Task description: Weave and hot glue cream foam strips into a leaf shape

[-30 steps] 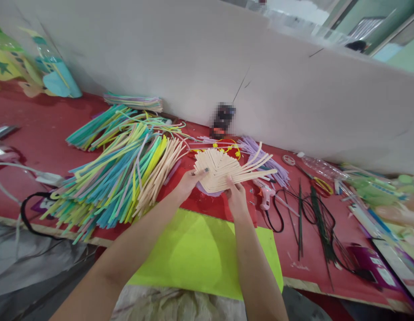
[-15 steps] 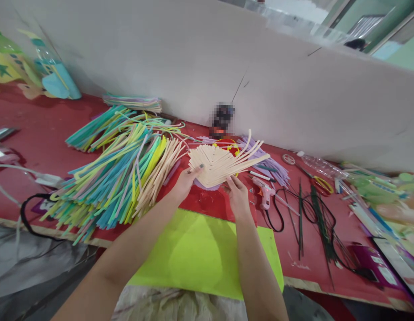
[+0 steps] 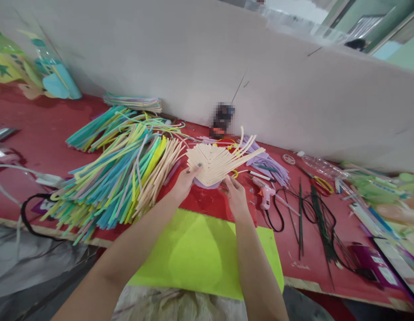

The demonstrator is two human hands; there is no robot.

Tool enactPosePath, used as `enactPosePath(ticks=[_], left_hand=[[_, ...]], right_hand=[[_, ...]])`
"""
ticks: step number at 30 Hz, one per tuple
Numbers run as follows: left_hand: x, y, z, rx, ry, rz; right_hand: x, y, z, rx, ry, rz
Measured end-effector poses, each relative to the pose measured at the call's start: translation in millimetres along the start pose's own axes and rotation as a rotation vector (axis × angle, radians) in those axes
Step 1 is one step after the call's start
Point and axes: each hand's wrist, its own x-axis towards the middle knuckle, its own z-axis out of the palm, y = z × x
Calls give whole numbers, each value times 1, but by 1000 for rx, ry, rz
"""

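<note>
A woven piece of cream foam strips (image 3: 215,162) is held up over the red table (image 3: 43,129), its loose ends fanning to the upper right. My left hand (image 3: 185,182) grips its left edge with thumb on top. My right hand (image 3: 235,195) pinches its lower edge from below. A lilac disc shows just under the weave. A big pile of coloured foam strips (image 3: 120,174) lies directly to the left of my left hand.
A yellow-green sheet (image 3: 200,249) overhangs the front edge. A glue gun (image 3: 265,194) with black cord, green wires (image 3: 322,223), scissors (image 3: 322,183) and lilac strips (image 3: 267,160) lie on the right. A grey partition (image 3: 207,67) runs behind. Clutter fills the far right.
Both hands have turned the woven piece a little counter-clockwise and shifted it left, so its loose ends point more upward than before.
</note>
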Motion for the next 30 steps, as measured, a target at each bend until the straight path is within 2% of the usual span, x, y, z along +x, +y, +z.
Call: enactPosePath(ticks=[6, 9, 12, 16, 19, 23, 30], left_hand=[[1, 1, -2, 37, -58, 38], [5, 5, -7, 128, -36, 93], [10, 12, -15, 180, 12, 115], [13, 17, -21, 209, 13, 89], [14, 15, -22, 303, -2, 113], [17, 7, -23, 486, 42, 220], [26, 1, -30, 709, 56, 339]], right_hand=[[1, 5, 2, -89, -22, 20], [3, 6, -1, -119, -19, 34], [5, 6, -3, -138, 22, 22], [5, 1, -8, -117, 106, -16], [8, 2, -10, -81, 146, -37], [16, 12, -13, -42, 185, -38], [22, 27, -17, -34, 200, -15]])
